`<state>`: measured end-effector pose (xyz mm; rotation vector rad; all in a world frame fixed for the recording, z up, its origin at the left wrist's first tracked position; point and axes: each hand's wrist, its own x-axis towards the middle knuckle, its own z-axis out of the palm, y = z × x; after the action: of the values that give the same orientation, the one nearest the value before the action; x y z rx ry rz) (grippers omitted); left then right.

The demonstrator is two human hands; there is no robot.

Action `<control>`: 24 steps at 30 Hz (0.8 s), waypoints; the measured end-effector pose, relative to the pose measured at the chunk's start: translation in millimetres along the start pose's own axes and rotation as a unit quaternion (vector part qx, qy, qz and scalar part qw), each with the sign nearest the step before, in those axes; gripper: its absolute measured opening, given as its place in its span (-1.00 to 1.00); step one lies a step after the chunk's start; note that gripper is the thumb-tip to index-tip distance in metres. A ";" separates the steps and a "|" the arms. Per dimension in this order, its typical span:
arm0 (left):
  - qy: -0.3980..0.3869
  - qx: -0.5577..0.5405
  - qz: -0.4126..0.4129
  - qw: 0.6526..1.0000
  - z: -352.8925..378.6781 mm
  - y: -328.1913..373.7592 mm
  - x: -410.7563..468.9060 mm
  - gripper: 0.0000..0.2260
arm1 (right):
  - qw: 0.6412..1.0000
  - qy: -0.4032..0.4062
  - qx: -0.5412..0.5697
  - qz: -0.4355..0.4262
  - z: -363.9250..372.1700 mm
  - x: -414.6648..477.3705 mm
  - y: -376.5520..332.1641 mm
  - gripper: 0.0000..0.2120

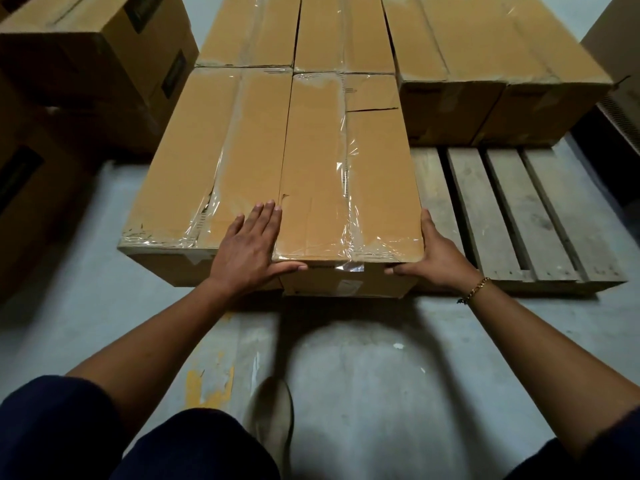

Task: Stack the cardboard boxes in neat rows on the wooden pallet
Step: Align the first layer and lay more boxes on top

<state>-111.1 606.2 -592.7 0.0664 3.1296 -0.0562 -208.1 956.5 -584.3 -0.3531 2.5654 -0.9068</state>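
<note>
Hands bracket the near end of a long cardboard box [346, 174] sealed with clear tape, which lies lengthwise on the wooden pallet [512, 216]. The left hand [249, 244] lies flat with its fingers straight. Its palm rests on the top of the neighbouring box [207, 161] at the seam between the two, and its thumb stretches right along the near top edge of the gripped box. The right hand [436, 251] presses against that box's right side at the near corner, fingers straight along the wall and thumb reaching left across the near face. Neither hand curls round anything; both are spread and pushing. A gold bracelet [476, 289] sits on the right wrist.

Between the hands, the box touches its neighbour along its whole left side. Beyond the fingertips, two more taped boxes [294, 29] form a back row, end to end with the front pair. To the right of the right hand the pallet's slats are bare. Further back on that side stand two boxes [485, 64] set side by side. Left of the left hand, off the pallet, darker printed cartons [86, 64] are piled on the concrete floor [363, 358]. Below the wrists, one shoe [273, 410] shows beside worn yellow paint [207, 379].
</note>
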 end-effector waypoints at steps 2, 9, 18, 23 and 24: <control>0.007 0.001 0.001 1.000 0.9 -0.9 -0.2 0.11 | 1.000 -0.002 0.005 0.005 0.1 -0.5 -1.5 0.42; 0.038 0.002 0.009 0.999 5.8 0.4 2.1 0.08 | 1.000 -0.002 0.008 0.009 -1.3 0.6 -1.6 0.40; 0.037 0.015 0.004 0.999 6.3 0.9 2.1 0.07 | 1.000 -0.006 0.013 0.012 -0.6 3.0 2.0 0.42; 0.033 0.012 0.000 0.999 5.7 1.7 4.0 0.08 | 1.000 -0.008 0.013 0.014 -3.3 4.3 0.4 0.44; 0.033 0.011 -0.002 0.999 5.4 1.8 4.1 0.07 | 1.000 -0.007 0.014 0.015 -3.7 4.8 0.5 0.44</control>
<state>-115.1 608.0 -598.2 0.0649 3.1946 -0.0920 -214.0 957.2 -583.3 -0.3117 2.5361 -0.9243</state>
